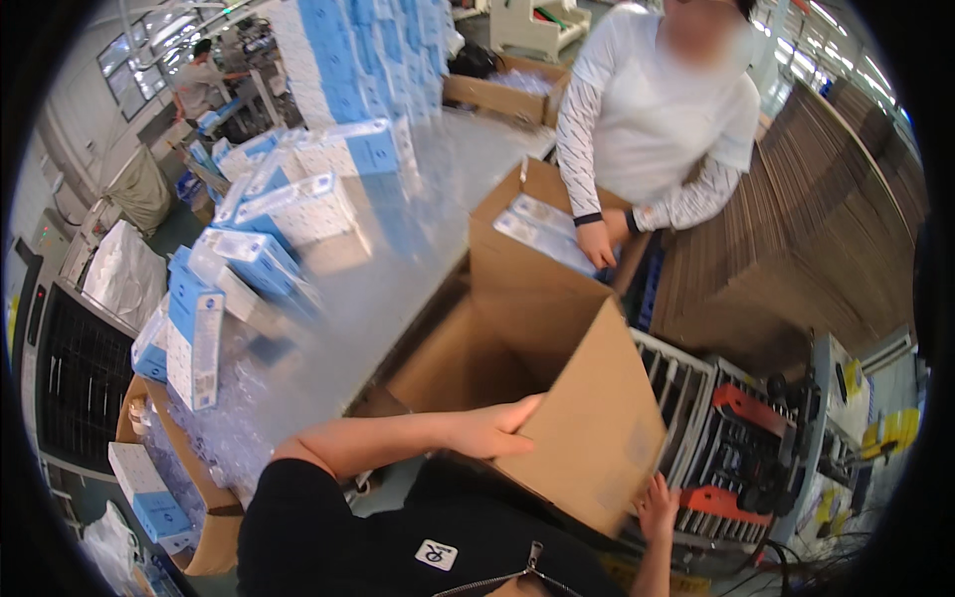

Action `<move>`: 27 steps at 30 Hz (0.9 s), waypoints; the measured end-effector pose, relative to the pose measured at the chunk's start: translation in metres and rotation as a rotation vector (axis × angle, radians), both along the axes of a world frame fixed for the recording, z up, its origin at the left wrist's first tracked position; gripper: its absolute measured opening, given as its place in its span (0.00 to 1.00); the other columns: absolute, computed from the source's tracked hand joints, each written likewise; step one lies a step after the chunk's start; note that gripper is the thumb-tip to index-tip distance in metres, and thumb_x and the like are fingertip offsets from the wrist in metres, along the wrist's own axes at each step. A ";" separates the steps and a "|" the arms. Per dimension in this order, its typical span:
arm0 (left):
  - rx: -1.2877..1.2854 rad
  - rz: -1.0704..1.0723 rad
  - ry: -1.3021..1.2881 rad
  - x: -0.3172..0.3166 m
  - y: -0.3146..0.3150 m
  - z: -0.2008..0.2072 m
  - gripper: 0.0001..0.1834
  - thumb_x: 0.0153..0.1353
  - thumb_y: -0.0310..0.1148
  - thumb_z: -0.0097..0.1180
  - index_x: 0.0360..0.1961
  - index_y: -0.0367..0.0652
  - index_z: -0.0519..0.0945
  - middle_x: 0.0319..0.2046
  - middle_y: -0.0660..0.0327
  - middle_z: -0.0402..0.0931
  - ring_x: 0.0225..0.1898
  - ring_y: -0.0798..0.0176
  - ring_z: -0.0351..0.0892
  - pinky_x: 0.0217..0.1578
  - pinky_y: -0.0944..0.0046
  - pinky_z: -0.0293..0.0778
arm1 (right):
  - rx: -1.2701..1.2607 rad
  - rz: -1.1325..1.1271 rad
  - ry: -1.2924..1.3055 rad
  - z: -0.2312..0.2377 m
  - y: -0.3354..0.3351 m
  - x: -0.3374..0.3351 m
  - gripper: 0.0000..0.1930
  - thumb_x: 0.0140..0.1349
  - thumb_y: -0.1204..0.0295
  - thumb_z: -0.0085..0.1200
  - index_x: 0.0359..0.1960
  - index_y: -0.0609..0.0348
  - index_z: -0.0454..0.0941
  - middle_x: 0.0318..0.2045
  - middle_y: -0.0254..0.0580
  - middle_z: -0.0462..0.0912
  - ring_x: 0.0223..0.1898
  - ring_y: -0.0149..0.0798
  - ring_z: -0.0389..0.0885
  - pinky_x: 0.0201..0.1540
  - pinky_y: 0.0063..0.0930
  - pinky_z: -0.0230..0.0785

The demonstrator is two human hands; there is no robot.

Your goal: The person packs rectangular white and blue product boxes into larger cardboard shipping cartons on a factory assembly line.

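An open brown cardboard box (597,428) stands in front of me, its raised near flap tilted toward my body. My left hand (492,428) reaches across from the left and grips the edge of this flap, the thumb lying on its outer face. Close to the flap's lower right corner is my right hand (657,509), with its fingers apart and pointing up; whether it touches the cardboard I cannot tell. The inside of the box is dark, and its bottom is partly hidden.
Across from me, a person (657,109) has both hands at a second carton (517,261) holding blue-and-white packs. Blue-and-white boxes (298,211) lie scattered on the metal table (398,239). Flat cardboard sheets (786,229) are stacked at the right, above a roller conveyor (686,398).
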State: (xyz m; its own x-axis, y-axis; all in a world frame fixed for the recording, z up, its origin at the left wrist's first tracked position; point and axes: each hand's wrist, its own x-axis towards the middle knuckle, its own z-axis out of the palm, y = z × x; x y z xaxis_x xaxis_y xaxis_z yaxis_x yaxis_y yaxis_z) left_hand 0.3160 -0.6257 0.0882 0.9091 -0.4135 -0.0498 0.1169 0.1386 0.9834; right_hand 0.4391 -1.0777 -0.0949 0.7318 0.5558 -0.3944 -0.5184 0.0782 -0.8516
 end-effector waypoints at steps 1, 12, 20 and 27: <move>0.070 -0.025 -0.037 0.006 -0.026 0.008 0.38 0.60 0.23 0.45 0.66 0.34 0.39 0.55 0.48 0.66 0.57 0.61 0.66 0.56 0.61 0.63 | -0.222 0.022 -0.013 0.021 0.034 -0.005 0.42 0.61 0.34 0.24 0.70 0.48 0.41 0.69 0.43 0.47 0.68 0.49 0.47 0.66 0.45 0.44; 1.713 0.267 -0.224 0.028 0.127 -0.090 0.54 0.45 0.61 0.59 0.58 0.23 0.59 0.64 0.39 0.50 0.65 0.39 0.49 0.62 0.46 0.48 | -0.322 -0.022 -0.431 0.075 0.140 0.007 0.35 0.51 0.84 0.41 0.64 0.63 0.49 0.56 0.48 0.67 0.58 0.42 0.65 0.59 0.30 0.57; 1.173 0.009 0.189 0.027 0.142 -0.161 0.26 0.50 0.47 0.56 0.40 0.33 0.80 0.34 0.42 0.78 0.41 0.44 0.78 0.41 0.52 0.72 | -0.499 0.059 -0.155 0.074 0.207 0.017 0.33 0.50 0.87 0.43 0.62 0.62 0.57 0.52 0.45 0.72 0.54 0.40 0.69 0.57 0.29 0.61; 1.888 0.844 -0.082 -0.029 0.502 -0.004 0.64 0.29 0.44 0.75 0.68 0.50 0.48 0.65 0.41 0.48 0.68 0.45 0.46 0.64 0.44 0.43 | -0.786 0.191 0.187 0.138 0.303 -0.010 0.34 0.56 0.73 0.56 0.63 0.64 0.55 0.55 0.45 0.67 0.56 0.42 0.66 0.57 0.33 0.59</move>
